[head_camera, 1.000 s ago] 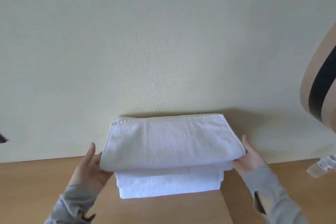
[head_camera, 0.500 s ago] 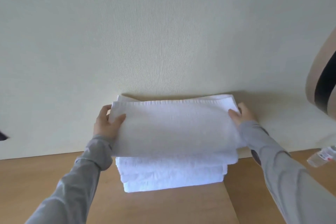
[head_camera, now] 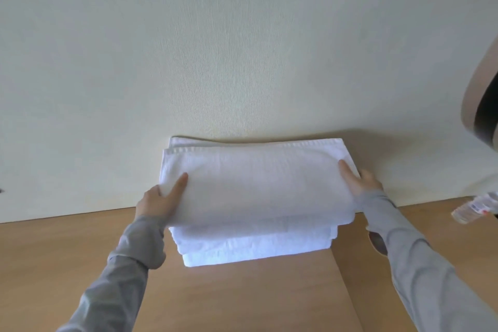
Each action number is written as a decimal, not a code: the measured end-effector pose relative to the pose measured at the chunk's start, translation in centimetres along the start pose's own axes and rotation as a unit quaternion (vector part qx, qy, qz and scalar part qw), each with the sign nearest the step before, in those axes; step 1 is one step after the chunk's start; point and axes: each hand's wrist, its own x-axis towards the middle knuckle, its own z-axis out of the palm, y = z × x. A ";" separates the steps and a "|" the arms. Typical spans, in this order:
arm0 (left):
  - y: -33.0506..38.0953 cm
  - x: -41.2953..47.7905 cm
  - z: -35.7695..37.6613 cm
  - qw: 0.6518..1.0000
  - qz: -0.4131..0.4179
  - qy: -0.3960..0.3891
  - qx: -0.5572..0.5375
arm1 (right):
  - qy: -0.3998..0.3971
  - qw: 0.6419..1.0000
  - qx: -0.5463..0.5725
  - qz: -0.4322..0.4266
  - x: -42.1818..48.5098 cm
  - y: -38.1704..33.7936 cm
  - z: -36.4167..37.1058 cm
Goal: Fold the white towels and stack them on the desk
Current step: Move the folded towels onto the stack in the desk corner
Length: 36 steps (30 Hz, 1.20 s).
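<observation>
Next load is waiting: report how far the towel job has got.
Done: a stack of folded white towels sits on the desk. In hand: the left hand and right hand grip the ends of the top towel, already folded, over that stack. Left: release it and square it, as it overhangs. No unfolded towels are in view.

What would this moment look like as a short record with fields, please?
top towel: folded, white, lying on the stack, front edge overhanging
stack: folded white towels on the desk, by the wall
left grip: bare hand holding the top towel's left end, thumb on top
right grip: bare hand holding its right end, thumb on top
desk: wooden
bottle: clear plastic, at the right edge of view
</observation>
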 end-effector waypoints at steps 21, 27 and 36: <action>1.1 -0.1 1.6 0.993 0.018 0.109 -0.037 | 0.065 0.993 -0.068 -0.076 -0.1 -0.4 1.4; 5.3 -5.7 5.1 0.878 0.354 0.244 0.210 | 0.246 0.866 -0.177 -0.398 -5.0 -5.4 5.3; 3.0 -1.0 5.1 0.873 0.308 0.072 0.371 | 0.017 0.875 -0.353 -0.331 -1.6 -2.6 5.8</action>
